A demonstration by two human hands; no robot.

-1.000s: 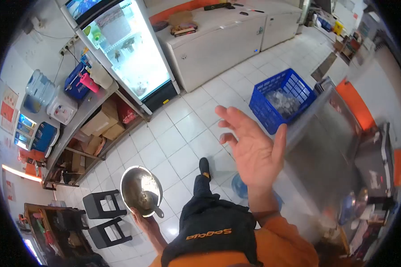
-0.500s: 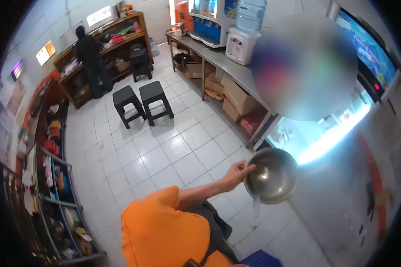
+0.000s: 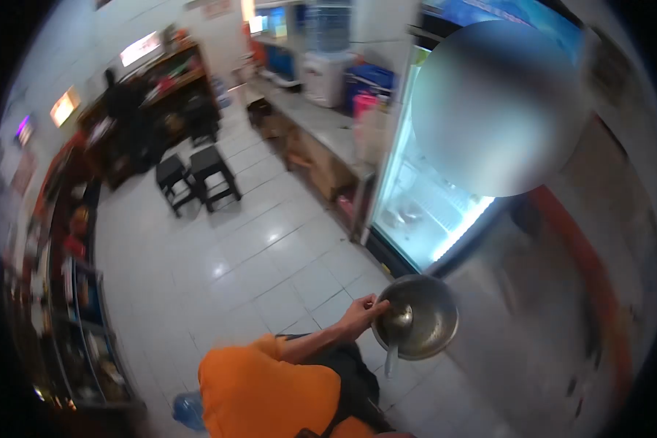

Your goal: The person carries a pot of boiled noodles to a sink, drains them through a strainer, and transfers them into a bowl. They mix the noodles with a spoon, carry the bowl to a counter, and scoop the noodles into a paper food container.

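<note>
My left hand (image 3: pixel 365 314) reaches out from an orange sleeve and is closed on the near-left rim of a metal bowl (image 3: pixel 436 321). The bowl is tilted so its inside faces me. A metal spoon (image 3: pixel 399 316) lies in it, its pale handle (image 3: pixel 392 361) sticking out over the lower rim. Apart from the spoon, I make out nothing in the bowl. My right hand is out of view.
Beyond the bowl stands a lit glass-door fridge (image 3: pixel 416 212), partly blurred out. Two black stools (image 3: pixel 210 166) stand on the tiled floor. A counter (image 3: pixel 292 109) bears a water dispenser (image 3: pixel 325 77). A person in dark clothes (image 3: pixel 128 109) is at the back shelves. Crowded shelving (image 3: pixel 80 321) lines the left.
My view has swung to the right, bringing more of the fridge in. The bowl, still in my left hand, sits lower and further left in view. The spoon shows more plainly.
</note>
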